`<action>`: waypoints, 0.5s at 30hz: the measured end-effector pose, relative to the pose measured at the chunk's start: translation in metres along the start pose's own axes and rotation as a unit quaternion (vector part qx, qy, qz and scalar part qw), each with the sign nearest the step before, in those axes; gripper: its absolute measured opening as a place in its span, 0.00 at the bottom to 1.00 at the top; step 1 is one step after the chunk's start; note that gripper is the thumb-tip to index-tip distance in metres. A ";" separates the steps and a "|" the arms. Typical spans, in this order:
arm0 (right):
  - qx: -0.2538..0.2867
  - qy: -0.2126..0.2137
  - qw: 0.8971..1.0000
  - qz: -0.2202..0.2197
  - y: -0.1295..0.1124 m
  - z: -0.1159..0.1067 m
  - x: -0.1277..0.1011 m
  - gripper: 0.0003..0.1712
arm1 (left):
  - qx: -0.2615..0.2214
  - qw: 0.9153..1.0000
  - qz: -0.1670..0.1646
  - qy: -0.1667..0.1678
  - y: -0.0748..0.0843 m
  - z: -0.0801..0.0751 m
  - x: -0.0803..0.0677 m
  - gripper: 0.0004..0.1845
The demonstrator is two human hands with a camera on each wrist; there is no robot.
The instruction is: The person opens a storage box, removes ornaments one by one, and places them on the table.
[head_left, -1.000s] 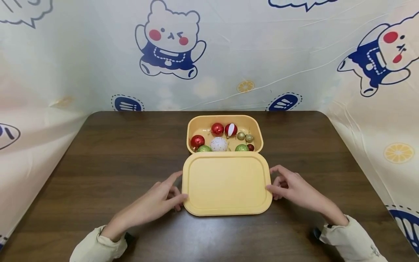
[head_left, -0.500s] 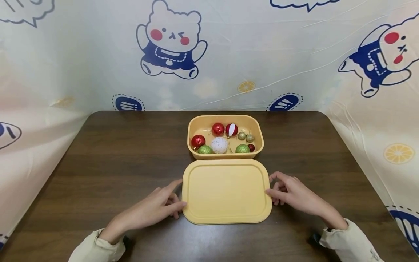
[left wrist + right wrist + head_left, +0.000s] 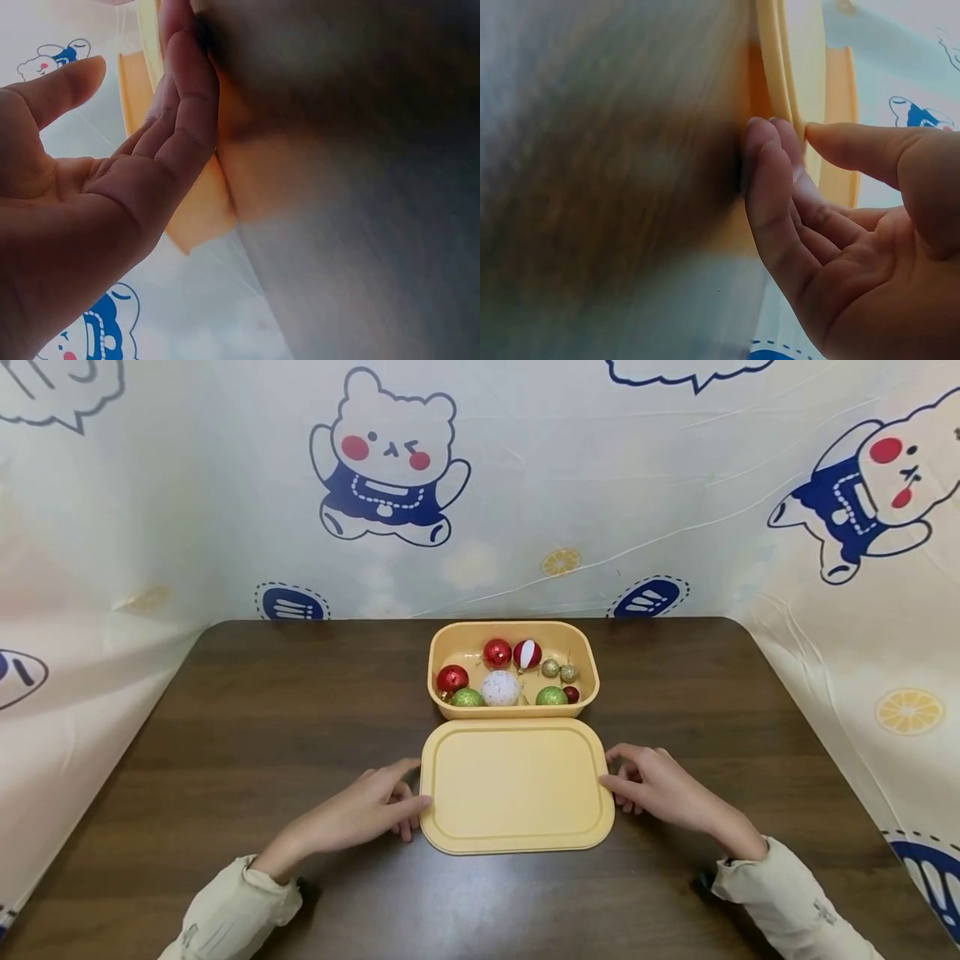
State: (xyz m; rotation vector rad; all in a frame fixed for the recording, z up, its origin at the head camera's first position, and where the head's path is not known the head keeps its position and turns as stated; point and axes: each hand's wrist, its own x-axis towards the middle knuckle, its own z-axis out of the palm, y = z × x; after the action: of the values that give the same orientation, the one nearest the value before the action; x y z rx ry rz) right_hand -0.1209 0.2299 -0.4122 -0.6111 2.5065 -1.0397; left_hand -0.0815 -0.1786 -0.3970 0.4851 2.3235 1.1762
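Observation:
A yellow rectangular lid lies flat between my hands, its far edge right at the front of a yellow box. My left hand is at the lid's left edge. In the left wrist view, its fingers are nearly straight along that edge and its thumb is raised off it. My right hand pinches the lid's right edge. In the right wrist view, the thumb tip meets the rim while curled fingers sit below. Several baubles lie in the box, including a white one and a green one.
The dark wooden table extends around the lid and box. Behind and at both sides hangs a pale cloth printed with bears. Pale sleeves cover both forearms.
The lid has first come toward me, uncovering the box's front, then gone slightly back toward the box. Both hands have travelled with it at its sides.

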 end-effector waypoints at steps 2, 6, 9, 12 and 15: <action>-0.016 0.007 1.000 -0.005 -0.001 0.000 0.002 0.16 | 0.003 1.000 -0.012 0.003 -0.001 0.000 0.003 0.34; -0.037 0.021 0.999 -0.015 -0.002 0.001 0.004 0.15 | 0.018 0.999 -0.030 0.007 -0.001 0.000 0.007 0.35; -0.062 0.037 0.997 -0.018 -0.003 0.001 0.006 0.15 | 0.027 0.999 -0.041 0.010 0.000 -0.001 0.009 0.36; -0.092 0.055 0.994 -0.015 -0.004 0.000 0.007 0.16 | 0.032 0.998 -0.044 0.010 0.001 -0.002 0.011 0.37; -0.111 0.066 0.992 -0.009 -0.007 -0.003 0.009 0.17 | 0.038 0.998 -0.044 0.013 0.001 -0.003 0.011 0.37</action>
State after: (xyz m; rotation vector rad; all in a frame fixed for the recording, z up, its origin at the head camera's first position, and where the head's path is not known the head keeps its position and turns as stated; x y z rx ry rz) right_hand -0.1283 0.2225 -0.4069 -0.6486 2.7626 -0.8378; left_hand -0.0923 -0.1748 -0.3975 0.3912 2.3932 1.0619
